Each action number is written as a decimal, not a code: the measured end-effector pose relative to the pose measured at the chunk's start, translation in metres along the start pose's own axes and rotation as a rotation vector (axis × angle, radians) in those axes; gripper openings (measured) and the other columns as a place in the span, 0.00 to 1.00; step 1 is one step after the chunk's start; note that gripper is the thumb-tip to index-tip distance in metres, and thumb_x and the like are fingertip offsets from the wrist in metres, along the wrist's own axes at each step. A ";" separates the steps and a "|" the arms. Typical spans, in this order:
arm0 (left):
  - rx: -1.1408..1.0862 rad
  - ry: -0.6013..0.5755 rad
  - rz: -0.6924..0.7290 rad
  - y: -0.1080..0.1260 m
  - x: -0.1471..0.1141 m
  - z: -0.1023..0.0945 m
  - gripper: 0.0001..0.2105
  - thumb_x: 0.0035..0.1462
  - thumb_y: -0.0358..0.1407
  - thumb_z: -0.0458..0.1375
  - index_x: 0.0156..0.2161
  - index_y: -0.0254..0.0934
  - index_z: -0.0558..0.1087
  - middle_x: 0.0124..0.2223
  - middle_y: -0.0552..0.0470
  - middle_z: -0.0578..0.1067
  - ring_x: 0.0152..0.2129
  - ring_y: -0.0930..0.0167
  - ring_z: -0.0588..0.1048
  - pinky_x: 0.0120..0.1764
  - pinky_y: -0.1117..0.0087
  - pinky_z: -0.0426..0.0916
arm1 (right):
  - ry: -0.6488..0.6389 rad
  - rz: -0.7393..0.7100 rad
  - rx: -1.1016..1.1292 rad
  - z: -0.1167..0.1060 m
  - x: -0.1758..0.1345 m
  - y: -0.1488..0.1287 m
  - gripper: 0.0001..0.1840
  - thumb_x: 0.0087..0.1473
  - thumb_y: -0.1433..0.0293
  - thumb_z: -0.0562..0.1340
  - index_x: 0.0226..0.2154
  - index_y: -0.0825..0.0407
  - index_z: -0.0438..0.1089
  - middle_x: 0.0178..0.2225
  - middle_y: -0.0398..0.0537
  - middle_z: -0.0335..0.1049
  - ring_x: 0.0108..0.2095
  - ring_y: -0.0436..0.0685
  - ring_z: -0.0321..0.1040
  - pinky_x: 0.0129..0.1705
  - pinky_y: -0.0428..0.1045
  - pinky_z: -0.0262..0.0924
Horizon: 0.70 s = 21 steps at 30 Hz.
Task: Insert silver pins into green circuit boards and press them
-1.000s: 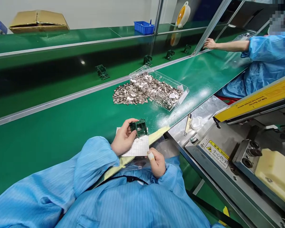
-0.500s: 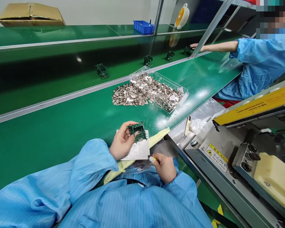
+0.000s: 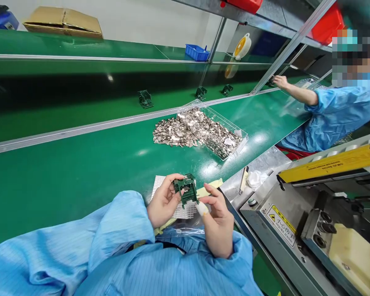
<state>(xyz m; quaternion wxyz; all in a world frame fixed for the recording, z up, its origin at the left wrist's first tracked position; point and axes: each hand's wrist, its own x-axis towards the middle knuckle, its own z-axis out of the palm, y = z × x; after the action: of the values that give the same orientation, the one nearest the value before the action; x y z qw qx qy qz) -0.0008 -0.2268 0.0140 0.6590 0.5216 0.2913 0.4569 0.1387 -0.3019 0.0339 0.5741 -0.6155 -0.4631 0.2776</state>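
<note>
My left hand (image 3: 163,206) grips a dark green plastic frame (image 3: 188,191) by its left side, thumb in front and fingers behind. My right hand (image 3: 219,222) is at the frame's lower right corner, thumb and index finger pinched together there. Anything between those fingertips is too small to make out. White wrapping covers the right thumb's tip. Under both hands lies a sheet of silver ribbed strips (image 3: 158,183), partly hidden, with a pale yellow cloth (image 3: 214,186) beside it.
A heap of small metal pieces (image 3: 174,133) spills from a clear tray (image 3: 243,142). Green frames (image 3: 145,99) stand along the conveyor beyond the rail. At right is a machine (image 3: 283,230) with a hand-injury warning label. A co-worker's arm (image 3: 299,92) reaches over the belt.
My right hand has risen from the strips to the green frame, which has turned in my left hand. The view has shifted. The co-worker's hand has moved right with a frame.
</note>
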 end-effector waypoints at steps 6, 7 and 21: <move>0.006 0.007 0.017 -0.002 -0.002 0.000 0.16 0.60 0.38 0.56 0.52 0.39 0.61 0.43 0.48 0.74 0.39 0.70 0.74 0.40 0.73 0.68 | 0.091 -0.045 -0.024 0.033 0.005 -0.001 0.05 0.50 0.74 0.61 0.32 0.50 0.71 0.59 0.54 0.58 0.59 0.63 0.55 0.59 0.62 0.48; 0.005 -0.005 0.025 -0.002 -0.002 0.001 0.16 0.61 0.38 0.56 0.52 0.39 0.60 0.44 0.48 0.74 0.39 0.70 0.74 0.41 0.73 0.68 | 0.097 -0.050 -0.046 0.036 0.005 -0.001 0.04 0.50 0.74 0.61 0.32 0.51 0.71 0.59 0.54 0.57 0.59 0.63 0.55 0.59 0.61 0.48; 0.038 0.013 0.084 -0.002 -0.008 0.004 0.15 0.63 0.35 0.53 0.53 0.40 0.59 0.45 0.48 0.74 0.41 0.71 0.75 0.43 0.73 0.69 | 0.259 -0.101 0.008 0.062 0.003 0.007 0.03 0.54 0.70 0.63 0.30 0.52 0.68 0.59 0.55 0.57 0.59 0.64 0.55 0.55 0.60 0.54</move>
<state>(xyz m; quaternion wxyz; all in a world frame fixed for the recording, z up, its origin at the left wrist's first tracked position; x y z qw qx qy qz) -0.0001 -0.2357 0.0124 0.6272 0.5429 0.2820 0.4821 0.0878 -0.2708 0.0161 0.6446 -0.6199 -0.4144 0.1686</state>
